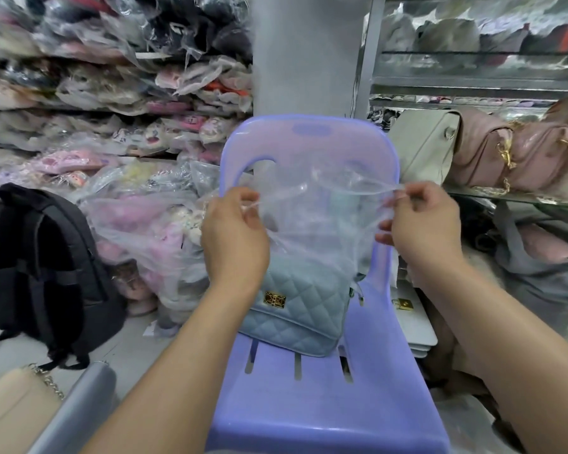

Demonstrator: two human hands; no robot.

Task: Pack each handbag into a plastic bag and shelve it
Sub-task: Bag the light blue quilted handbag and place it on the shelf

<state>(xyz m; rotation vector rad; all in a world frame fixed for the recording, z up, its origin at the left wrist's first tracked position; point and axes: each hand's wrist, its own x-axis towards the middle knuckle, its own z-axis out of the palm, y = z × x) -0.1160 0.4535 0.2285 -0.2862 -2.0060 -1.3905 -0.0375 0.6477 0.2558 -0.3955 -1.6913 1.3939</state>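
Bag stretched open between your hands, left and right each pinching its rim, over handbag on chair

Pale blue handbag with diamond quilting and a gold clasp, on a lilac plastic chair; clear plastic bag; black backpack; dusty pink handbags with gold chains

Your head camera faces forward and down, close over your left hand and right hand; the far shelves seem blurred.
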